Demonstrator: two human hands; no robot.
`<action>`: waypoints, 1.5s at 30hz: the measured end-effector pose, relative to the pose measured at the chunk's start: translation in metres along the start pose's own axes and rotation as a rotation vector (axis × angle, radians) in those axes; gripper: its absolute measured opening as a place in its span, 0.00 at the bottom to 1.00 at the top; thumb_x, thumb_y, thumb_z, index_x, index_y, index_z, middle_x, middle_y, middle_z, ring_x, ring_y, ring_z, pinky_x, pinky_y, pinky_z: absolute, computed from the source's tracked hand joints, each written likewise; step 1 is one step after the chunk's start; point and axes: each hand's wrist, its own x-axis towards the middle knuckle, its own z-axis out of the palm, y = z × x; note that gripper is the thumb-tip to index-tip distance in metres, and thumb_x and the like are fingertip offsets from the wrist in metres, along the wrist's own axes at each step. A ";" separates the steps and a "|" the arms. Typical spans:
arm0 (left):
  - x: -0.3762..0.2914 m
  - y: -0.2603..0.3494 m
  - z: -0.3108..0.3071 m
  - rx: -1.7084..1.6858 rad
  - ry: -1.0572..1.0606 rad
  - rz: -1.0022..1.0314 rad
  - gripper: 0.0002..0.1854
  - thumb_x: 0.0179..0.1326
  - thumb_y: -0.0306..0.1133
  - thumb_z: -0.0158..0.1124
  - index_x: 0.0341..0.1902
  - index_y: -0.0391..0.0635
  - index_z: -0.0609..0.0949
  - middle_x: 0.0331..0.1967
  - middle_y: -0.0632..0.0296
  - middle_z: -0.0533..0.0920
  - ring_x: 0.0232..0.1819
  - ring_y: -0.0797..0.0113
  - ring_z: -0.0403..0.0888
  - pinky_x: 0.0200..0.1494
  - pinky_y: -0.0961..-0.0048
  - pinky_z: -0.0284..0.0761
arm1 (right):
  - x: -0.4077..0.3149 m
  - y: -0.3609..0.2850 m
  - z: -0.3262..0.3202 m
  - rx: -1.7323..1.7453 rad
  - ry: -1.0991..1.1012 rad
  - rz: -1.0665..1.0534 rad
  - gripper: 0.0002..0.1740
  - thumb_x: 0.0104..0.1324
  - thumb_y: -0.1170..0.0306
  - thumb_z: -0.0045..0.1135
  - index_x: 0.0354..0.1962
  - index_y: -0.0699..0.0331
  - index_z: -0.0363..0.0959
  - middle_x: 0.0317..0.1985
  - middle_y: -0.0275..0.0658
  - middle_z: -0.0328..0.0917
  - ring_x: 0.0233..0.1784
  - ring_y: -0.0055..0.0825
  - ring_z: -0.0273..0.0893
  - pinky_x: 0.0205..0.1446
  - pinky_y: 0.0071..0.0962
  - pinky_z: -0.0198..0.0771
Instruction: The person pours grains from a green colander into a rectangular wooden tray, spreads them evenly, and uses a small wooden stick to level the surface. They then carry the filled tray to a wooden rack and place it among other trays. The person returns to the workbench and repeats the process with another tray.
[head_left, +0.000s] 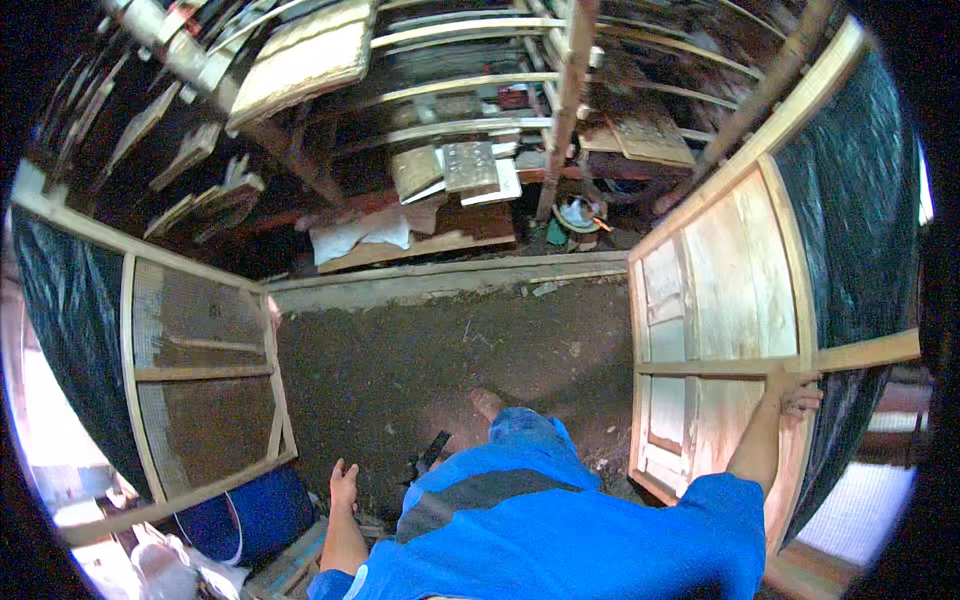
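My right hand (799, 396) grips the upright of a wooden frame (791, 285) on the right, where a horizontal rail crosses it. Its fingers wrap around the wood. Light wooden panels (739, 262) fill part of that frame, and black plastic sheeting (844, 195) hangs beyond the upright. Low on the left, my left hand (344, 484) hangs in the air with nothing in it, thumb and fingers apart. Near it stands a wooden frame with wire mesh (206, 427), and a blue barrel (266, 514) lies below that frame's bottom rail.
Bare dirt floor (450, 345) stretches ahead to a low concrete sill (450, 281). Beyond the sill are wooden boards (469, 166), slatted racks (465, 82), a wooden post (570, 105) and a round container (579, 214). More black sheeting (71, 300) hangs at left.
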 end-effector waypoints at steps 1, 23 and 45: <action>0.006 -0.006 -0.001 -0.005 0.023 0.008 0.38 0.67 0.41 0.68 0.78 0.46 0.66 0.70 0.51 0.74 0.57 0.62 0.77 0.57 0.67 0.73 | 0.000 -0.001 0.004 0.038 -0.104 0.005 0.67 0.60 0.43 0.66 0.81 0.53 0.27 0.81 0.63 0.33 0.83 0.68 0.33 0.77 0.75 0.33; -0.111 -0.041 -0.023 -0.198 0.146 -0.030 0.39 0.68 0.37 0.67 0.79 0.42 0.64 0.77 0.46 0.66 0.78 0.53 0.64 0.76 0.59 0.60 | -0.397 -0.228 -0.117 -0.209 -1.208 -0.644 0.51 0.63 0.46 0.59 0.78 0.58 0.52 0.81 0.53 0.45 0.83 0.56 0.45 0.79 0.57 0.53; -0.307 -0.183 -0.065 -0.773 0.563 -0.050 0.18 0.68 0.42 0.69 0.51 0.41 0.83 0.42 0.59 0.87 0.42 0.68 0.85 0.49 0.68 0.80 | -0.837 -0.154 -0.561 0.424 -0.906 -2.822 0.47 0.60 0.44 0.68 0.70 0.63 0.67 0.70 0.57 0.68 0.74 0.53 0.64 0.76 0.45 0.62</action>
